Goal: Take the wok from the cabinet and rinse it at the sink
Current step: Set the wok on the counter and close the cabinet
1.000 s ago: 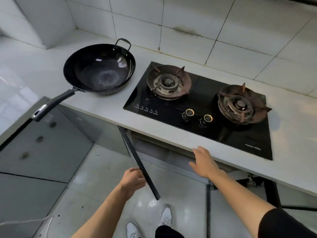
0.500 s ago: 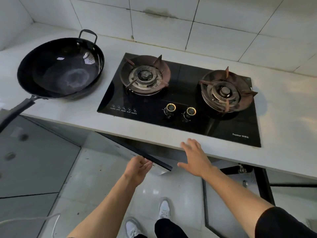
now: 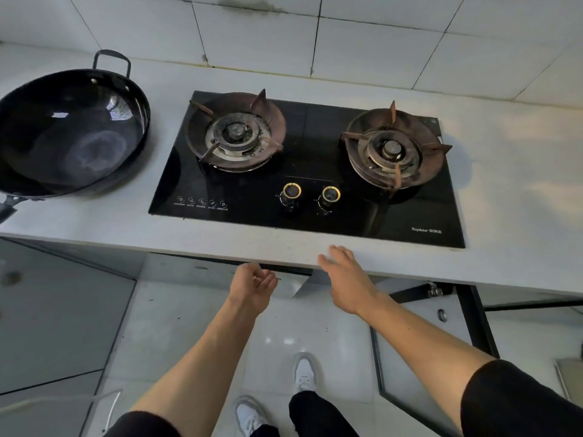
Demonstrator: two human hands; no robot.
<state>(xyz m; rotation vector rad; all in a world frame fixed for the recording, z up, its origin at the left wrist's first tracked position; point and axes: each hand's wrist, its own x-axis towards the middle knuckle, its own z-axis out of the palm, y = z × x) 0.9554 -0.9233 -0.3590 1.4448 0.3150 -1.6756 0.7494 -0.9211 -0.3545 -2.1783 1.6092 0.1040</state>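
While you stand facing it, the pale worktop point(image 3: 520, 190) runs across the whole view, backed by a wall of white tiles point(image 3: 362, 42). Set into it, straight ahead of you, is the black glass hob point(image 3: 315, 146), with one rusty burner point(image 3: 235, 132) at its left and a second burner point(image 3: 392, 149) at its right, and two gold-ringed knobs point(image 3: 310, 194) side by side near its front edge. To the left of the hob, apart from it, the wok point(image 3: 67, 134) sits upright on the worktop, dark and empty, its small loop handle point(image 3: 112, 59) toward the wall and its long handle point(image 3: 8, 206) running off the left edge of the view. Below the worktop at your right, a dark-framed cabinet door point(image 3: 473, 320) stands swung open; grey cabinet fronts point(image 3: 47, 310) fill the lower left. Your right hand point(image 3: 347, 279) lies palm down with its fingers point(image 3: 336, 255) spread loosely against the front lip of the worktop, gripping nothing. Your left hand point(image 3: 252, 287) hangs just under that lip, its fingers point(image 3: 268, 280) half curled and relaxed, with nothing in them; whether they touch the cabinet edge behind them, you cannot tell. Down on the glossy floor point(image 3: 189, 326), your two white shoes point(image 3: 303, 372) show between your arms.
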